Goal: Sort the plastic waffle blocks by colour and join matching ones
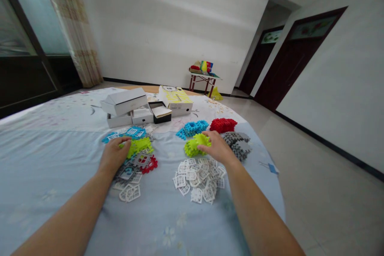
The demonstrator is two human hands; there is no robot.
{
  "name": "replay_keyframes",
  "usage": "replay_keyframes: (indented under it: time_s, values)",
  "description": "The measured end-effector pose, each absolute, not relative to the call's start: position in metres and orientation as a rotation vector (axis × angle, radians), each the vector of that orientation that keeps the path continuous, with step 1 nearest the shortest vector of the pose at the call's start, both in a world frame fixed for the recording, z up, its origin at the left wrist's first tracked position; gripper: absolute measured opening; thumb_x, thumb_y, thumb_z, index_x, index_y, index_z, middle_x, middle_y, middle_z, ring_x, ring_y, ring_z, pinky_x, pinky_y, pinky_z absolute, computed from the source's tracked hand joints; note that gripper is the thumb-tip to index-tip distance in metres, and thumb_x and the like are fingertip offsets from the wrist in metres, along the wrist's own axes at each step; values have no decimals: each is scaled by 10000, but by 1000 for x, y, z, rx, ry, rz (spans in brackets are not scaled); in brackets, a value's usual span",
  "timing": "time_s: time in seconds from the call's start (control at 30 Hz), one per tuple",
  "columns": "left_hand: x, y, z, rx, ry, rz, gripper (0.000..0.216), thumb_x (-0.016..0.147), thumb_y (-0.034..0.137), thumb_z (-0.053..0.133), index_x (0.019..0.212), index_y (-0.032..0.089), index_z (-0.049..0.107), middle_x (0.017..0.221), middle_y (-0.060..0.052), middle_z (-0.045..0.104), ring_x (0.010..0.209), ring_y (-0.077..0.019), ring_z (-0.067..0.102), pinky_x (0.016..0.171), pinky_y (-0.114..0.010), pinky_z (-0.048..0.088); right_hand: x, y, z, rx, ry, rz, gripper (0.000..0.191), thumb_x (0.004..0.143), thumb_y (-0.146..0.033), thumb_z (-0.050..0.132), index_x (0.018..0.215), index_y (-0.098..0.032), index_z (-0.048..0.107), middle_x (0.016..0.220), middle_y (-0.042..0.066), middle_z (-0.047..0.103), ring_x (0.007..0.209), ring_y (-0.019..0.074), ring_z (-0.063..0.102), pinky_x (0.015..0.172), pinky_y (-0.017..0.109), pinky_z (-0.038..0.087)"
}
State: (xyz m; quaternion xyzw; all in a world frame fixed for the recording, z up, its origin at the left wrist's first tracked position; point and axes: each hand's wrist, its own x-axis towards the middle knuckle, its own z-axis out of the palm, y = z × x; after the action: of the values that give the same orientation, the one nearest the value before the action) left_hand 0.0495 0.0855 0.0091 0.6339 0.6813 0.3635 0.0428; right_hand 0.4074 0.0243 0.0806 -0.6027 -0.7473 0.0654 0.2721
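Note:
On the left, my left hand [115,154] has its fingers curled at the edge of flat lime-green interlocking tiles [140,147]. Blue tiles [135,132] lie just behind them, with grey tiles [141,160] and a red tile [151,165] in front. My right hand [220,148] grips the right end of a row of lime-green interlocking tiles [193,146] between thumb and fingers. Around it lie stacked blue tiles [193,128], red tiles [223,125] and grey tiles [238,144]. A heap of white window-shaped pieces [198,178] spreads nearer to me.
White boxes [126,102], an open black box [162,118] and a yellow-and-white box [177,102] stand toward the back of the cloth-covered table [168,228]. More white window pieces [130,193] lie front left. A small side table [205,75] stands by the wall.

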Motion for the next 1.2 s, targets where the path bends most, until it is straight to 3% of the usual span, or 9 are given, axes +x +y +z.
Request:
replay_keyframes:
  time_s: [0.43,0.67,0.97,1.2]
  values:
    - [47,88,5,1967,2083,1097,433,719,414,388,924,152,666,992,-95,654,948,-247,570,872,-359,435,460,48,61,-2019,-1825,-110,498,705,-402,608,1130,-147,560,1055,125,590,1023,227,514,893,307,365]
    - [51,86,7,1921,2084,1125,401,715,383,400,902,156,671,971,-96,662,934,-238,574,872,-347,436,440,41,77,-1698,-1877,-142,397,760,-353,545,1102,-154,567,1047,121,579,980,231,521,882,375,386]
    - [58,77,14,1909,2070,1156,395,734,346,387,904,123,666,969,-110,656,962,-225,558,910,-342,401,325,-9,77,-1007,-2379,243,303,801,-305,541,1078,-186,571,1076,77,583,1037,185,485,917,349,369]
    - [59,80,11,1978,2099,1096,385,739,346,406,941,128,650,1006,-113,640,1021,-228,527,949,-356,366,300,-13,66,-1001,-2501,271,304,797,-288,558,1089,-203,566,1091,78,579,1045,192,479,898,358,364]
